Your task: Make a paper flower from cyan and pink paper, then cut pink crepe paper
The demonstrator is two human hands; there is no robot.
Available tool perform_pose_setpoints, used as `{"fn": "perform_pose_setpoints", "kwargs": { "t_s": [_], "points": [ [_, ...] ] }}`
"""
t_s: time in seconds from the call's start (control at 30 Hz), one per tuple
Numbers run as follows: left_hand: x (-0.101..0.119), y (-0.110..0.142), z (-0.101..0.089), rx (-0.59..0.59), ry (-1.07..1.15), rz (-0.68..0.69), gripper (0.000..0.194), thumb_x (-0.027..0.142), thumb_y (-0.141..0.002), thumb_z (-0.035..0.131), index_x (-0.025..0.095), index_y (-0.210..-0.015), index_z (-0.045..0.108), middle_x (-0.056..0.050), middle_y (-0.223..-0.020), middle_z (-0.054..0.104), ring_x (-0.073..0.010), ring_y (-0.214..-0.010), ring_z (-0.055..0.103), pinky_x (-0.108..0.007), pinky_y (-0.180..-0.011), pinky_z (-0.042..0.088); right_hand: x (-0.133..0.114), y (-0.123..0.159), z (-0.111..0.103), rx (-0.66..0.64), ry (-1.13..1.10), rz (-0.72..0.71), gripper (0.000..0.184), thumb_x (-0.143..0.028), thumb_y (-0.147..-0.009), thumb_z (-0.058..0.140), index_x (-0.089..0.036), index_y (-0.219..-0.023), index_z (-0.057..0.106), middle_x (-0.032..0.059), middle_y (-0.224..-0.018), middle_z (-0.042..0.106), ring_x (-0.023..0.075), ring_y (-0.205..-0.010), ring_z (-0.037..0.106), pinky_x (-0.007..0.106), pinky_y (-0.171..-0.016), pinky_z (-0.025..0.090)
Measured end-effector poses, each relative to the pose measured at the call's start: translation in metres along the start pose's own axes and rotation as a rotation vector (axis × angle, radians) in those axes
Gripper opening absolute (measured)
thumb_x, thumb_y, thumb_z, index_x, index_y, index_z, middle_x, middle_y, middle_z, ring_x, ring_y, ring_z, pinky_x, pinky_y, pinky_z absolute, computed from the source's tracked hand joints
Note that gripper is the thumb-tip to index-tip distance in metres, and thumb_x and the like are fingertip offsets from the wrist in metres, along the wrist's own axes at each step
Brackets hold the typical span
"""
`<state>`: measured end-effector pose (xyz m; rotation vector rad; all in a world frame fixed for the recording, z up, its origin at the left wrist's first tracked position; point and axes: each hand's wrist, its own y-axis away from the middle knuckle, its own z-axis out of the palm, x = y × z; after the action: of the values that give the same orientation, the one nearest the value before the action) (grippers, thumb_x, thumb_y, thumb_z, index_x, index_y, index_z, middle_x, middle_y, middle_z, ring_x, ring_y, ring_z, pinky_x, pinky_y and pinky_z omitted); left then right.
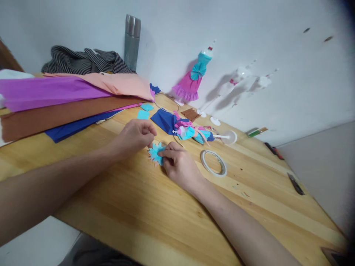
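Note:
A light-blue paper flower (155, 152) with pointed petals lies low over the wooden table, with peach-coloured tips showing under its edge. My right hand (179, 164) has its fingers closed on the flower's right side, near the centre. Just above the flower's upper left is my left hand (135, 138), its fingers curled and thumb and forefinger drawn together. Whatever may be between those fingertips is too small to make out. Beyond my left hand lie small light-blue paper squares (143, 115).
A tape roll (213, 163) rests right of my hands. Behind are a paper-dressed figure lying down (191, 133), a standing one (196, 75) by the wall, and a flask (132, 44). Crepe paper sheets (69, 111) cover the left. A cutter (295, 184) lies far right.

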<state>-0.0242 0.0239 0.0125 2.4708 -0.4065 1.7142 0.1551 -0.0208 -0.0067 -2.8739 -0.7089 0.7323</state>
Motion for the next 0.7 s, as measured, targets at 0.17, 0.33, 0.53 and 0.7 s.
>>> {"fn": "perform_pose_setpoints", "kwargs": {
  "t_s": [0.17, 0.33, 0.53, 0.7],
  "points": [
    [0.002, 0.006, 0.005, -0.161, -0.298, 0.183, 0.016, 0.009, -0.064, 0.048, 0.014, -0.061, 0.063, 0.001, -0.052, 0.058, -0.0094, -0.051, 0.047, -0.021, -0.050, 0.029, 0.002, -0.003, -0.003, -0.008, -0.105, 0.024, 0.034, -0.001, -0.072, 0.049, -0.015, -0.088, 0.075, 0.0072, -0.084, 0.063, 0.0158, -0.073, 0.060, 0.027, -0.066, 0.048],
    [-0.002, 0.005, 0.006, -0.217, -0.446, 0.236, 0.026, 0.006, -0.066, 0.045, 0.014, -0.065, 0.070, 0.000, -0.055, 0.064, -0.0104, -0.053, 0.049, -0.022, -0.051, 0.030, 0.010, -0.009, -0.008, -0.070, -0.351, 0.121, 0.026, -0.003, -0.071, 0.051, -0.015, -0.075, 0.074, 0.0034, -0.074, 0.063, 0.0124, -0.066, 0.056, 0.024, -0.062, 0.045],
    [-0.007, 0.002, 0.006, -0.205, -0.408, 0.241, 0.026, 0.005, -0.066, 0.046, 0.014, -0.065, 0.070, -0.002, -0.063, 0.069, -0.0118, -0.060, 0.056, -0.021, -0.056, 0.036, 0.017, -0.012, -0.009, -0.071, -0.646, 0.312, 0.020, -0.013, -0.076, 0.054, -0.014, -0.083, 0.072, 0.0015, -0.069, 0.065, 0.0116, -0.058, 0.055, 0.024, -0.057, 0.043],
    [-0.007, -0.002, 0.001, -0.098, -0.215, 0.173, 0.023, 0.006, -0.063, 0.045, 0.014, -0.063, 0.067, 0.002, -0.051, 0.057, -0.0089, -0.050, 0.047, -0.019, -0.048, 0.030, 0.007, -0.009, -0.012, -0.027, -0.355, 0.072, 0.022, -0.005, -0.073, 0.053, -0.016, -0.073, 0.072, 0.0037, -0.073, 0.063, 0.0128, -0.064, 0.057, 0.025, -0.061, 0.043]
  ]
}}
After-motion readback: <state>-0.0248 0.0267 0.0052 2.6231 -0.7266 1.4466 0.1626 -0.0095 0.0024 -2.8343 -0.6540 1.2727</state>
